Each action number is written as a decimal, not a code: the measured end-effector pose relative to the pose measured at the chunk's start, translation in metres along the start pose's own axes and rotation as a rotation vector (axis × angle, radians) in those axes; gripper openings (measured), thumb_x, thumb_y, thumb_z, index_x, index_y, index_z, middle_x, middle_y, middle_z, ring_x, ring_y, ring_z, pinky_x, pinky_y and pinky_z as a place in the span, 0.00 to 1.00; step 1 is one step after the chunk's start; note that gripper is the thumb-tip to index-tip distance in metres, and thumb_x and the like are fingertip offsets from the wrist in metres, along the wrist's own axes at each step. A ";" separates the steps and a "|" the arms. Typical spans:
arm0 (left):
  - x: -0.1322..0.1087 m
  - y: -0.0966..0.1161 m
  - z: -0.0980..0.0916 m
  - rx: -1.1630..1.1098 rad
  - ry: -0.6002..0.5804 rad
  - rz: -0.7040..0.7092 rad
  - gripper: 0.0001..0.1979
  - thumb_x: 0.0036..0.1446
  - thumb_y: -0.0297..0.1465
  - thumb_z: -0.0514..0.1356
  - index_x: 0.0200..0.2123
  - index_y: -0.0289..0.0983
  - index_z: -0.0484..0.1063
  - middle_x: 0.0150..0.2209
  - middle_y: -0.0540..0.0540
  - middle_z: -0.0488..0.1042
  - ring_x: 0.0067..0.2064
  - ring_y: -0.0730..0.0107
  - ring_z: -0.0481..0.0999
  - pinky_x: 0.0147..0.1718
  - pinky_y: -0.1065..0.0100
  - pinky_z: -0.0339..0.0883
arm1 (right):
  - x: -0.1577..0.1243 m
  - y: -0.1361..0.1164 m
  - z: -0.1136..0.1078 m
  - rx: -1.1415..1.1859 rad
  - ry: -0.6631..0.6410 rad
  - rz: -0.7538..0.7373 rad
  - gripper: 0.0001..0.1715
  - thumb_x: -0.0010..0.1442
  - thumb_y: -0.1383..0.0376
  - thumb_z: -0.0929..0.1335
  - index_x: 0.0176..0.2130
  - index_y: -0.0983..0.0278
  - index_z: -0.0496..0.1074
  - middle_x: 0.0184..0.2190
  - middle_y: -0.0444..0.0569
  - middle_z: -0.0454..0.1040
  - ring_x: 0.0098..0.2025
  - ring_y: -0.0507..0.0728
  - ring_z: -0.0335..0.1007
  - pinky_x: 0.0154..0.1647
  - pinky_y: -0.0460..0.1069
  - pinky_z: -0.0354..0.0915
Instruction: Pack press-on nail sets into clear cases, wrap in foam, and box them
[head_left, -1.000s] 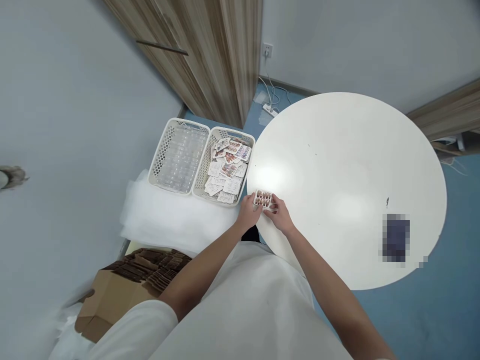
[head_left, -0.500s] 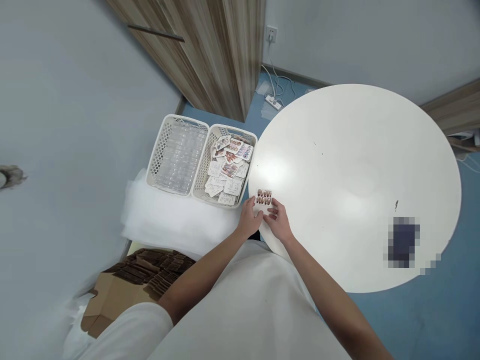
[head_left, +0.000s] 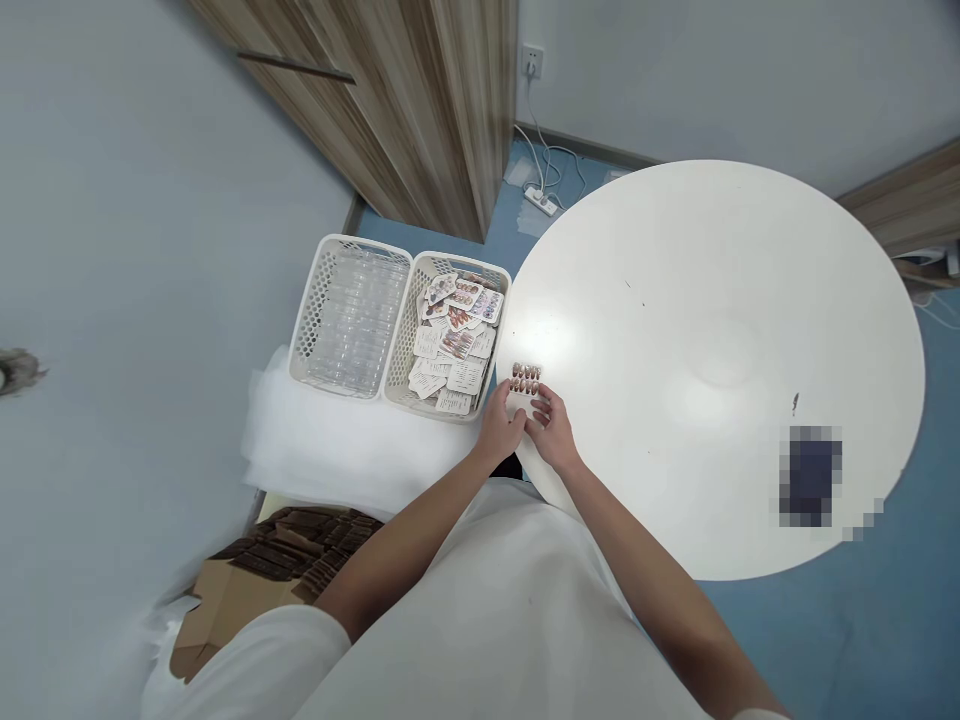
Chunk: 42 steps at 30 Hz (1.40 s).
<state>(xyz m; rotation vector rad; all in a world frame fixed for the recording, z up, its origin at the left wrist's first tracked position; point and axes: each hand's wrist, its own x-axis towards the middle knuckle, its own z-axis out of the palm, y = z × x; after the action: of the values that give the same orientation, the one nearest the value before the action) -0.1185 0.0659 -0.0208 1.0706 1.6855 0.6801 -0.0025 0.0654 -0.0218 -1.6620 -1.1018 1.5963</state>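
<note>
A card of press-on nails [head_left: 526, 379], with two rows of shiny brown nails, is held between both hands over the near left edge of the round white table [head_left: 675, 300]. My left hand [head_left: 500, 428] grips its left side, thumb on the front. On the right side, my right hand [head_left: 552, 430] has its fingers curled at the card's edge. To the left, a white basket [head_left: 393, 392] holds many similar nail cards [head_left: 457, 345], some face up, others showing printed backs.
Another white basket [head_left: 301, 320] holds clear plastic boxes [head_left: 358, 320]. Below both baskets lies white wrapping material [head_left: 322, 440], near a cardboard box [head_left: 217, 610] of folded brown pieces. A blurred dark object [head_left: 811, 477] lies on the table's right. Cables and a power strip [head_left: 541, 201] are on the floor.
The nail card has tilted and moved slightly upward in both hands, still held. The view has shifted a little; baskets and table are otherwise the same.
</note>
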 end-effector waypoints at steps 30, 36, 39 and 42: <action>0.005 -0.002 0.010 -0.062 -0.087 0.009 0.30 0.49 0.25 0.52 0.57 0.39 0.53 0.58 0.44 0.57 0.58 0.62 0.56 0.57 0.58 0.50 | -0.003 -0.001 -0.004 0.004 0.064 -0.025 0.37 0.47 0.63 0.66 0.55 0.55 0.52 0.57 0.50 0.51 0.53 0.56 0.57 0.50 0.53 0.61; 0.001 -0.008 0.010 -0.130 -0.074 0.013 0.29 0.50 0.25 0.51 0.57 0.40 0.53 0.58 0.44 0.56 0.58 0.65 0.58 0.56 0.60 0.52 | -0.010 -0.002 -0.010 -0.001 0.057 -0.001 0.39 0.47 0.62 0.67 0.56 0.54 0.51 0.58 0.50 0.49 0.54 0.57 0.56 0.52 0.54 0.60; -0.004 -0.011 0.010 -0.177 -0.079 -0.036 0.28 0.50 0.25 0.52 0.56 0.39 0.54 0.57 0.43 0.59 0.57 0.64 0.59 0.55 0.58 0.53 | -0.016 -0.003 -0.017 -0.027 0.017 0.020 0.41 0.46 0.61 0.68 0.56 0.53 0.49 0.59 0.50 0.47 0.56 0.58 0.54 0.53 0.55 0.58; -0.014 -0.014 0.007 -0.211 -0.081 -0.059 0.26 0.50 0.26 0.53 0.55 0.38 0.56 0.55 0.40 0.61 0.56 0.62 0.61 0.53 0.57 0.55 | -0.024 -0.008 -0.027 -0.103 -0.041 0.058 0.42 0.45 0.59 0.68 0.57 0.54 0.50 0.60 0.50 0.45 0.58 0.60 0.51 0.54 0.56 0.57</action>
<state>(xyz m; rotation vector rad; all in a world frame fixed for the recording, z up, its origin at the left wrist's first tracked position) -0.1147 0.0467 -0.0285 0.8853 1.5326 0.7487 0.0239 0.0521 -0.0002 -1.7495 -1.1841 1.6410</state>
